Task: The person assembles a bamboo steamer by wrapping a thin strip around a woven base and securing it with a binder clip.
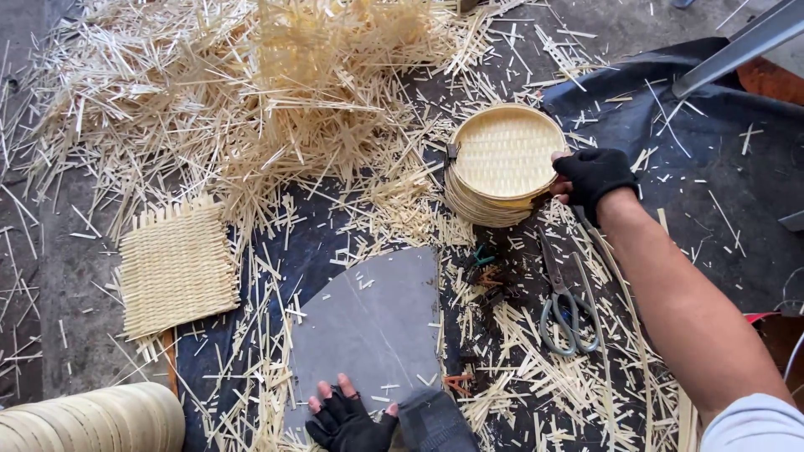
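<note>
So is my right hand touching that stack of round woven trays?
Touching. The head view shows the right hand in its black glove gripping the right edge of the stack of round woven trays.

Single view only, from a head-worn camera. It looks steeply down and forward onto the floor (50, 276) in front of the wearer, at close working range. The wearer's left hand (347, 418) enters at the bottom edge; the right hand (593, 176) and forearm reach in from the lower right corner.
</note>
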